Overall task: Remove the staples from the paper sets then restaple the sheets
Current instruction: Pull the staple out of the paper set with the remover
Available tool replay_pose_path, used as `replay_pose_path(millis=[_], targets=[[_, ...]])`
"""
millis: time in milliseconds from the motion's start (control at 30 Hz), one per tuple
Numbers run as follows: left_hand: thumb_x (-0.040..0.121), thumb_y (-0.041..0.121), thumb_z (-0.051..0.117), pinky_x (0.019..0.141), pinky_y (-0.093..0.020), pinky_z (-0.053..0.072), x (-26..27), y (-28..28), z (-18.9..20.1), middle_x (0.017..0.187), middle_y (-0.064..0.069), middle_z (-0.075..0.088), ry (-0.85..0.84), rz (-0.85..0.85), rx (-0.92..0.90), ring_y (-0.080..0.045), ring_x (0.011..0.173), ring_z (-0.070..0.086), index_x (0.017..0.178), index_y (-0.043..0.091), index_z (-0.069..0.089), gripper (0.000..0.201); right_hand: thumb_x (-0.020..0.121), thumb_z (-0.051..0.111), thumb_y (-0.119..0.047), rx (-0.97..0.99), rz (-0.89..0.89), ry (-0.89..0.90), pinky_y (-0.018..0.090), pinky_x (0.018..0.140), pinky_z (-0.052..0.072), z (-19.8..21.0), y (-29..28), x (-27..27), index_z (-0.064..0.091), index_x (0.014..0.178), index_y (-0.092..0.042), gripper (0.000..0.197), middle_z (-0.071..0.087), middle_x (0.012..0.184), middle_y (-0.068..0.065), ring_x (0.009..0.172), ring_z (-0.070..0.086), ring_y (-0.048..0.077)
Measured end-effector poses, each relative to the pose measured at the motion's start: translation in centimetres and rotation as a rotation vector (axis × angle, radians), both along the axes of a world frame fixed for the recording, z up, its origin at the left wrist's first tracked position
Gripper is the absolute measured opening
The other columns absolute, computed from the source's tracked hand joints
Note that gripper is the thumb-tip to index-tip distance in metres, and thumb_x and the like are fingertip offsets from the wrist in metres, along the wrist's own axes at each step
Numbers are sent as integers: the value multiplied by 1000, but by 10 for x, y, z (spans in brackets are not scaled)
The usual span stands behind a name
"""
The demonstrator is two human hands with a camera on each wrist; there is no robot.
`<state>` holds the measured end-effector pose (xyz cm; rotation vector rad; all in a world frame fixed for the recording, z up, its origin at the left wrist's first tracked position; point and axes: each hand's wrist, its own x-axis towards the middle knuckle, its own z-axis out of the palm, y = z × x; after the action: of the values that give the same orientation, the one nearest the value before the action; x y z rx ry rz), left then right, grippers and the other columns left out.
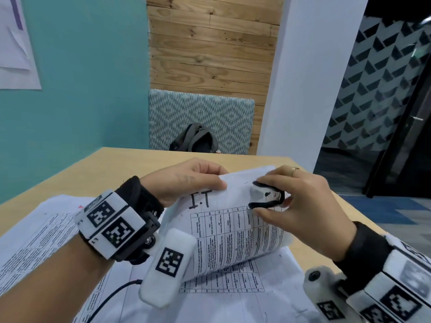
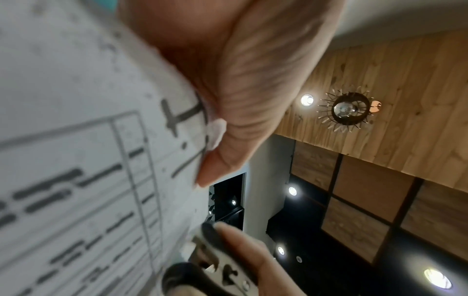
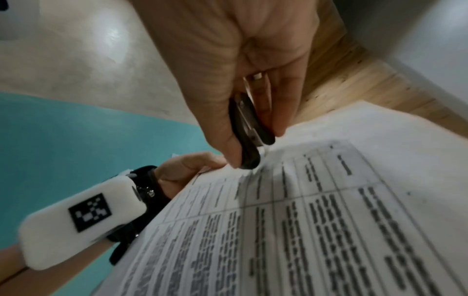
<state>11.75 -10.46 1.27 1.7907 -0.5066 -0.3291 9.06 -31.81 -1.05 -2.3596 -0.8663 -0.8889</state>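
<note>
bench [image 1: 130, 164] carries loose printed sheets | paper set [image 1: 233, 236] lifted over them, near centre, handwritten "i.t" on top | left hand [image 1: 186, 180] pinches its top edge | right hand [image 1: 300, 197] grips staple remover [image 1: 268, 198], just right of staple [image 1: 245, 182] | judgement: keep corner taut, slide claws under staple, squeeze slowly to avoid tearing

Matt white printed paper sheets [image 1: 235, 231] curl above a smooth pale wooden table [image 1: 121, 169], meeting a black plastic staple remover with dull metal jaws [image 1: 268, 197].
</note>
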Motion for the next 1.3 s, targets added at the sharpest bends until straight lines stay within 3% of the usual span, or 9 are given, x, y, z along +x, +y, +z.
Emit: replay_pose_path(millis=[133,267,500,733,867,1067,1300], targets=[[78,11,55,59,-21,53,4,-2,-5,82,-12,64,106,-61,-39,-14,62,62,106,-8,59,34,65,72,-27,-52,72,-73,35,67,57,4,0,4,71,102,-9,41,66,97,3,83,63,15],[74,15,55,61,-24,54,6,-4,-8,86,-16,62,168,-85,-58,-17,63,62,106,-6,58,38,67,71,-28,-105,73,-121,33,68,54,3,0,6,72,101,-10,39,67,95,2,84,59,11],[68,20,62,65,-27,53,4,-3,-6,96,-23,58,164,-139,-15,-21,69,61,109,-20,47,60,74,56,-40,-125,112,-125,33,64,55,8,1,4,71,102,-11,44,67,95,0,82,57,11],[75,15,52,59,-22,51,2,-5,-6,89,-21,57,103,-137,25,-16,62,61,103,-23,47,48,67,71,-26,-162,118,-170,39,59,56,11,0,3,72,98,-8,36,68,91,4,76,65,25],[75,13,52,55,-19,52,-1,-5,-5,78,-15,62,92,-154,19,-14,58,62,98,-20,54,40,65,72,-24,-170,130,-195,39,59,56,12,-1,3,73,94,-6,34,68,87,5,73,65,26],[75,13,52,54,-19,51,-1,-5,-5,78,-15,60,77,-158,8,-14,57,61,95,-14,57,33,70,69,-31,-163,156,-225,37,58,55,14,-2,2,73,92,-5,34,68,83,6,69,64,25],[74,13,52,52,-18,50,-3,-4,-5,71,-10,63,96,-165,-6,-13,54,61,79,-2,59,17,68,71,-21,-150,141,-235,36,56,55,13,-1,2,73,88,-5,25,68,80,6,65,64,25]])
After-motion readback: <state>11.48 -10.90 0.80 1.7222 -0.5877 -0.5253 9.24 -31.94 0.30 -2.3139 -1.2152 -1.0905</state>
